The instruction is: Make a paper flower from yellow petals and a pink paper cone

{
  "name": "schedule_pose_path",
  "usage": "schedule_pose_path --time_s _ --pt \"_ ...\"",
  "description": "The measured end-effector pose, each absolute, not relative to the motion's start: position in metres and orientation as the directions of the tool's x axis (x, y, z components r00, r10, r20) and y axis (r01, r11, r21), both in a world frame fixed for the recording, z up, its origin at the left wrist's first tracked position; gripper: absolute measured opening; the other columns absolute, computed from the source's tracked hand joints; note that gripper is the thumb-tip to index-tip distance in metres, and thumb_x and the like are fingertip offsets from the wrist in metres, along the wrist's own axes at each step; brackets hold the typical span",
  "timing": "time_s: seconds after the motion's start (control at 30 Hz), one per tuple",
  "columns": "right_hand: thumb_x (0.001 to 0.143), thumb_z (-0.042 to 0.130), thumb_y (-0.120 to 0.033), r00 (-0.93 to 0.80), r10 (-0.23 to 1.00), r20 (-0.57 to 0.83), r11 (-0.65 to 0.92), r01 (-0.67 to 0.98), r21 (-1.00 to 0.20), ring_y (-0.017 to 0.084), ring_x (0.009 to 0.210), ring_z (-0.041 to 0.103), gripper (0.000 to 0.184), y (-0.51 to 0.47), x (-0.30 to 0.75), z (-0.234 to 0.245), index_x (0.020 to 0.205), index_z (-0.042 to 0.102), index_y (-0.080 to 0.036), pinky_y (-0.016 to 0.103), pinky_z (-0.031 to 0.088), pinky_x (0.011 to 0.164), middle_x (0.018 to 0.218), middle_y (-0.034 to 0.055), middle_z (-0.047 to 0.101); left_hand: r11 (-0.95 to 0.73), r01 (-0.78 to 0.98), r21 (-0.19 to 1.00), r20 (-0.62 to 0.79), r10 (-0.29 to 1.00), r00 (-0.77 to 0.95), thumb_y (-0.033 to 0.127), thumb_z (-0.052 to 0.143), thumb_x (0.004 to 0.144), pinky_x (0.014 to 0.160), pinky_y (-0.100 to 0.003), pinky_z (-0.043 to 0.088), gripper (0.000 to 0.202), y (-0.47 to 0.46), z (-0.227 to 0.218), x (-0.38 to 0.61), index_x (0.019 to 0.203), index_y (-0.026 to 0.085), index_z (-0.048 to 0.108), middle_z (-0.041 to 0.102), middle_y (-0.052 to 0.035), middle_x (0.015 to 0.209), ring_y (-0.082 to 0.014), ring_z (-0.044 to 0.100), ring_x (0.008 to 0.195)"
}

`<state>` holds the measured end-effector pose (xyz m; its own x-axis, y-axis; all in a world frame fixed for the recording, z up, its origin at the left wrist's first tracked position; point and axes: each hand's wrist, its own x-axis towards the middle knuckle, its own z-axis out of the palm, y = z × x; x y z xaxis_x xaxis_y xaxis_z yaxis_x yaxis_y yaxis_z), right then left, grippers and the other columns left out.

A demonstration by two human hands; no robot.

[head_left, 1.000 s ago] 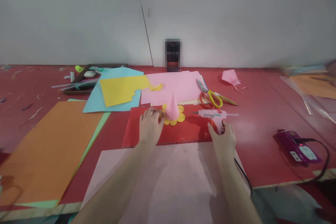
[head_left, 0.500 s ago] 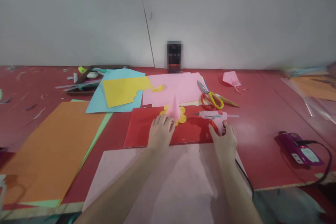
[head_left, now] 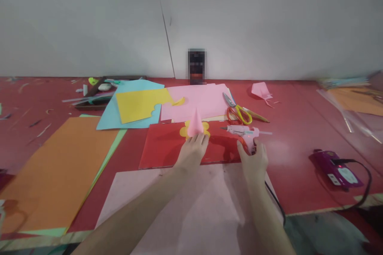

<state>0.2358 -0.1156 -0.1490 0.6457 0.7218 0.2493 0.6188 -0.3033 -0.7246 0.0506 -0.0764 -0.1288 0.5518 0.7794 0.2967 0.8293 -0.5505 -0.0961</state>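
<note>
A pink paper cone stands upright on a yellow paper flower, which lies on a red board. My left hand is at the near side of the cone's base, fingers close together and bent over it. The fingers cover the front petals, and the thumb is hidden. To the right, my right hand is around the handle of a pink hot glue gun, thumb on one side and fingers on the other. The gun's nozzle points left, and a clear glue stick sticks out of its back.
Yellow-and-red-handled scissors lie behind the glue gun. Coloured sheets, including yellow paper and orange card, lie to the left. A purple power box with a cord is at right. A pale pink board lies in front.
My left hand has shifted right, from the cone's left side to the front of its base. My right hand and the glue gun have barely moved. The view has shifted slightly.
</note>
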Motion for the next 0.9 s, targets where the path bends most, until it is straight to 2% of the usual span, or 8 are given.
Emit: schedule_pose_path --time_s 0.23,0.4,0.5,0.67,0.8,0.9 --pt "0.07 0.057 -0.05 0.641 0.737 0.217 -0.309 0.604 -0.735 0.021 0.084 0.053 0.056 -0.116 0.234 -0.149 0.112 0.052 -0.013 0.033 0.042 0.077 0.096 0.009 0.055 -0.506 0.862 -0.028 0.342 0.805 0.484 0.007 0.042 0.083 0.059 -0.029 0.046 0.019 -0.073 -0.143 0.052 0.093 0.015 0.056 0.055 -0.0054 0.079 -0.018 0.058 0.072" --pt "0.069 0.059 -0.05 0.643 0.729 0.236 -0.295 0.606 -0.739 0.021 0.079 0.052 0.057 -0.117 0.233 -0.147 0.111 0.053 -0.011 0.032 0.042 0.073 0.092 0.0089 0.056 -0.512 0.857 -0.064 0.29 0.812 0.507 0.006 0.039 0.083 0.059 -0.028 0.046 0.023 -0.072 -0.143 0.049 0.093 0.015 0.057 0.058 -0.0062 0.081 -0.0184 0.057 0.073" --pt "0.07 0.059 -0.049 0.633 0.737 0.236 -0.287 0.61 -0.739 0.021 0.079 0.052 0.056 -0.117 0.234 -0.149 0.111 0.053 -0.012 0.032 0.042 0.072 0.092 0.0089 0.056 -0.528 0.847 -0.066 0.311 0.795 0.52 0.006 0.039 0.083 0.061 -0.028 0.045 0.021 -0.072 -0.142 0.045 0.092 0.014 0.057 0.06 -0.0059 0.081 -0.0179 0.057 0.073" --pt "0.068 0.06 -0.048 0.644 0.727 0.237 -0.281 0.594 -0.753 0.02 0.08 0.053 0.055 -0.117 0.233 -0.148 0.11 0.054 -0.012 0.032 0.043 0.072 0.095 0.0094 0.057 -0.444 0.896 0.021 0.362 0.839 0.407 0.012 0.038 0.086 0.062 -0.029 0.043 0.02 -0.073 -0.141 0.035 0.096 0.015 0.055 0.061 -0.0049 0.078 -0.0179 0.058 0.07" --pt "0.068 0.061 -0.047 0.663 0.721 0.2 -0.311 0.568 -0.762 0.02 0.081 0.054 0.053 -0.117 0.233 -0.146 0.109 0.055 -0.013 0.031 0.043 0.071 0.097 0.0095 0.058 -0.324 0.939 0.118 0.268 0.921 0.284 0.019 0.036 0.089 0.05 -0.026 0.036 0.02 -0.075 -0.136 0.033 0.094 0.018 0.056 0.062 -0.0031 0.077 -0.0155 0.057 0.061" --pt "0.068 0.061 -0.048 0.658 0.727 0.197 -0.32 0.577 -0.752 0.021 0.081 0.054 0.053 -0.117 0.233 -0.147 0.109 0.055 -0.014 0.031 0.043 0.071 0.098 0.01 0.058 -0.283 0.945 0.166 0.181 0.95 0.253 0.02 0.035 0.089 0.048 -0.025 0.032 0.021 -0.075 -0.13 0.034 0.093 0.019 0.056 0.062 -0.0029 0.082 -0.014 0.057 0.06"
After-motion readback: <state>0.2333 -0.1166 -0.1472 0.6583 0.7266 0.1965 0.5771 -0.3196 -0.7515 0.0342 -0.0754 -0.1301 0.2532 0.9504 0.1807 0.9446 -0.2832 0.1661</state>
